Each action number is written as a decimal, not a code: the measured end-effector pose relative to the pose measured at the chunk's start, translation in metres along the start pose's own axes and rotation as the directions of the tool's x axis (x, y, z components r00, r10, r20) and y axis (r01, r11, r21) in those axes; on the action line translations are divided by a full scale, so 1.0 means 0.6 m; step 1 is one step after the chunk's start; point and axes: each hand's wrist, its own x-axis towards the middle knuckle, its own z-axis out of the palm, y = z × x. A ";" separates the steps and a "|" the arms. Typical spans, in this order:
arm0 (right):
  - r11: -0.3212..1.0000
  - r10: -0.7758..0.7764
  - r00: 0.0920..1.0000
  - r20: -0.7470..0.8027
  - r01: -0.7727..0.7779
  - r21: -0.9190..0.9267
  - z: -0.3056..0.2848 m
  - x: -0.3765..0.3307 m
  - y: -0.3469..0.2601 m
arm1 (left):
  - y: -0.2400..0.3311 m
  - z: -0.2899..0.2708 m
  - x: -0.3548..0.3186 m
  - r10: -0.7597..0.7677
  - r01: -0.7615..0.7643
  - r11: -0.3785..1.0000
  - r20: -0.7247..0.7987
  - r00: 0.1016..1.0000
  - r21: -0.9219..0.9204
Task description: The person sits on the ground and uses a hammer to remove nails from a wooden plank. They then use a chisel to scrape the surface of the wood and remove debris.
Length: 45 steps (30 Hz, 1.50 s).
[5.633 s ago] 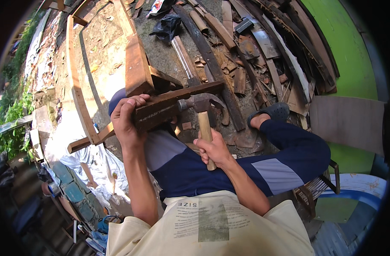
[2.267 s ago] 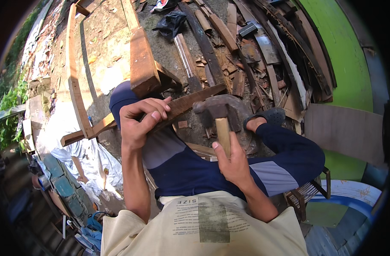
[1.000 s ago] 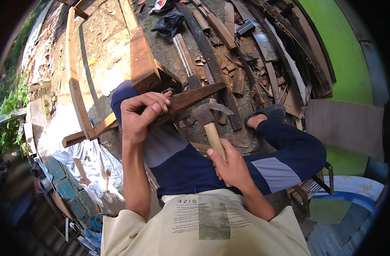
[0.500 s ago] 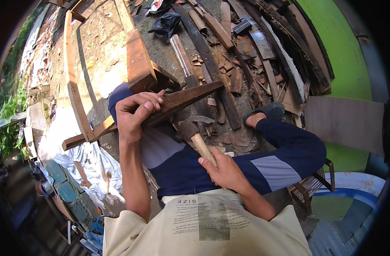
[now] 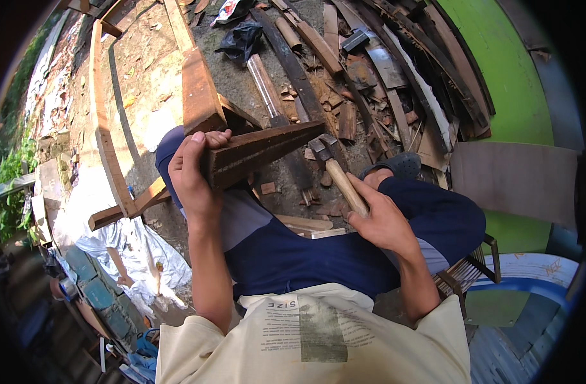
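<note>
A claw hammer (image 5: 340, 178) with a pale wooden handle is held in my right hand (image 5: 388, 224), fingers wrapped around the handle. Its dark metal head is close to the right-hand tip of a dark, tapering piece of wood (image 5: 261, 151); I cannot tell whether they touch. That wood stretches across in front of my left knee. My left hand (image 5: 198, 168) grips its thicker left end, thumb on top. Just beyond is a wooden frame (image 5: 202, 89) of long brown bars, one thick beam end standing close to my left fingers.
Old planks (image 5: 427, 77) lie heaped at the far right beside a green wall (image 5: 507, 83). Wood scraps (image 5: 345, 121) and a black plastic bag (image 5: 239, 40) litter the ground ahead. White sheeting (image 5: 139, 256) lies at my left, a slatted wooden seat (image 5: 475, 272) at my right.
My right hand has moved right and forward, carrying the hammer from beneath the wood's middle to its right tip. My left hand has turned, tilting the wood so more of its side shows.
</note>
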 end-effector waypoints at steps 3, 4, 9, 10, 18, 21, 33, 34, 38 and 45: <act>0.999 -0.028 0.995 0.097 0.030 -0.025 -0.007 0.012 -0.006 | -0.001 0.008 -0.015 0.044 -0.044 0.999 -0.002 0.999 0.009; 0.997 -0.056 0.993 0.101 0.062 -0.056 -0.010 0.016 -0.011 | -0.002 0.010 -0.019 0.056 -0.056 0.998 0.015 0.998 -0.002; 0.907 -0.105 0.978 0.180 0.169 -0.385 -0.044 0.049 -0.041 | -0.003 0.019 -0.034 0.072 -0.076 0.997 0.106 0.992 0.029; 0.887 -0.090 0.974 0.206 0.173 -0.428 -0.049 0.055 -0.048 | -0.003 0.024 -0.036 0.077 -0.082 0.996 0.132 0.988 0.034; 0.778 0.084 0.953 0.290 0.119 -0.617 -0.075 0.079 -0.108 | -0.002 0.083 -0.041 0.116 -0.147 0.985 0.293 0.949 0.086; 0.759 0.165 0.950 0.266 0.050 -0.649 -0.089 0.071 -0.126 | 0.001 0.107 -0.044 0.054 -0.103 0.980 0.274 0.960 0.168; 0.850 -0.095 0.986 0.136 0.151 -0.504 -0.110 0.010 -0.141 | 0.001 0.100 -0.005 -0.042 -0.010 0.948 0.158 0.986 0.319; 0.857 -0.110 0.985 0.134 0.162 -0.489 -0.110 0.009 -0.134 | 0.002 0.104 -0.009 -0.045 -0.010 0.950 0.167 0.985 0.312; 0.832 -0.175 0.982 0.074 0.187 -0.521 -0.127 0.019 -0.079 | 0.005 0.139 -0.022 -0.065 0.003 0.953 0.194 0.979 0.302; 0.897 -0.197 0.969 0.146 0.238 -0.373 -0.156 0.044 -0.006 | 0.008 0.179 -0.010 -0.177 0.133 0.966 0.191 0.965 0.221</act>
